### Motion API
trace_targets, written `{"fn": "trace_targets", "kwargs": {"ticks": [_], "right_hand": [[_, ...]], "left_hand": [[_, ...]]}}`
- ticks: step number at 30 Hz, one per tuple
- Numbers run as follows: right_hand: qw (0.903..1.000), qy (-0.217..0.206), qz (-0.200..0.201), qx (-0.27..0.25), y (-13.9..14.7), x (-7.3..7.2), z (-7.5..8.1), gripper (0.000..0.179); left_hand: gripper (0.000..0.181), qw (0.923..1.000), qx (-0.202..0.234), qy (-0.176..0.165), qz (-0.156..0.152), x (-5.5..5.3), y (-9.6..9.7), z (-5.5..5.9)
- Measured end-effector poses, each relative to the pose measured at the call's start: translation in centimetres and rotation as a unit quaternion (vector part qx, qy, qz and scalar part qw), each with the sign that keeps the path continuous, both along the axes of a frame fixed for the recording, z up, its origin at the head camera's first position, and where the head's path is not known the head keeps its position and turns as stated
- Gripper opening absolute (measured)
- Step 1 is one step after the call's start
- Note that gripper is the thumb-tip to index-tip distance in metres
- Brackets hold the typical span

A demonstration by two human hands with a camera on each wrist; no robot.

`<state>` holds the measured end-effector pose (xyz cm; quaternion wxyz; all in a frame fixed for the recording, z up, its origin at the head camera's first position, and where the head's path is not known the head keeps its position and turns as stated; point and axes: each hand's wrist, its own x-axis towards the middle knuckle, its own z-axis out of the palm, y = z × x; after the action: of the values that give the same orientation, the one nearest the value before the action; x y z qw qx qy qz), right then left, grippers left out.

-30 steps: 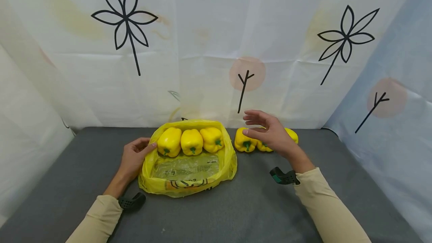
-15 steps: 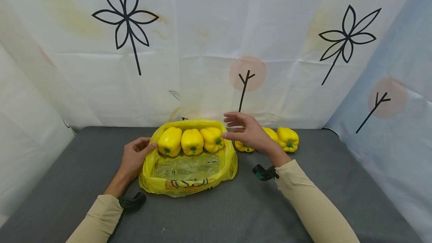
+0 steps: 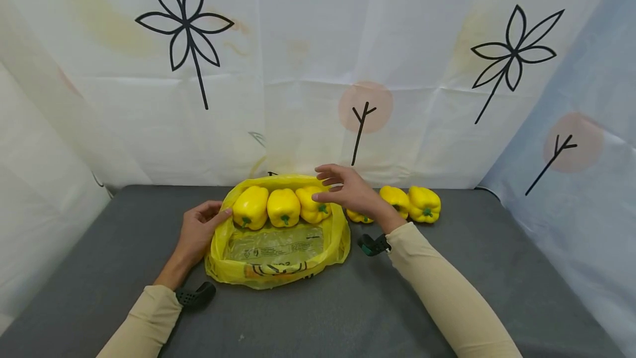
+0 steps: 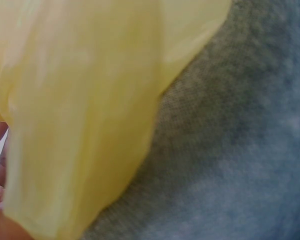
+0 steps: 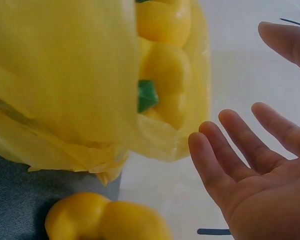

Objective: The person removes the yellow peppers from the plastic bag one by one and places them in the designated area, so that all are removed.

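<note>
A yellow plastic bag [image 3: 339, 242] lies wide-mouthed on the table, its rim rolled out. Three yellow bell peppers stand in a row along its far side: a left one [image 3: 250, 209], a middle one [image 3: 284, 208] and a right one [image 3: 309, 209] partly covered by my right hand. At the bag's left rim, my left hand [image 3: 195, 233] pinches the plastic between thumb and fingers. My right hand [image 3: 348, 189] hovers over the right rim, fingers spread and holding nothing; the right wrist view shows its bare palm [image 5: 270, 200] beside the bag [image 5: 65, 85].
Right of the bag sit three more yellow bell peppers: one [image 3: 359, 216] mostly behind my right hand, another [image 3: 395, 198] partly behind the wrist, and a third [image 3: 425, 204] in full view. The grey table [image 3: 318, 325] ends at a white printed sheet [image 3: 298, 115].
My right hand has moved left from above the loose peppers to the bag's right rim, uncovering the two rightmost peppers. The left hand and the bag have stayed in place.
</note>
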<state>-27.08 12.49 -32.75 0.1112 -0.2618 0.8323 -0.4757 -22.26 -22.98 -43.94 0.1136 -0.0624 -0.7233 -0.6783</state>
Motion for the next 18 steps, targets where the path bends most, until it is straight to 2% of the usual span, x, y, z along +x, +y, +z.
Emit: {"fn": "trace_targets", "kwargs": {"ticks": [12, 18], "right_hand": [[0.9971, 0.008, -0.015, 0.074, -0.9, -1.4, -1.5, 0.068], [0.9955, -0.01, -0.019, 0.092, -1.3, -1.3, -1.9, 0.068]], "left_hand": [[0.036, 0.9999, -0.01, 0.003, 0.002, 0.0, 0.0, 0.2], [0.035, 1.0, -0.001, -0.001, 0.001, 0.1, 0.1, 0.2]]}}
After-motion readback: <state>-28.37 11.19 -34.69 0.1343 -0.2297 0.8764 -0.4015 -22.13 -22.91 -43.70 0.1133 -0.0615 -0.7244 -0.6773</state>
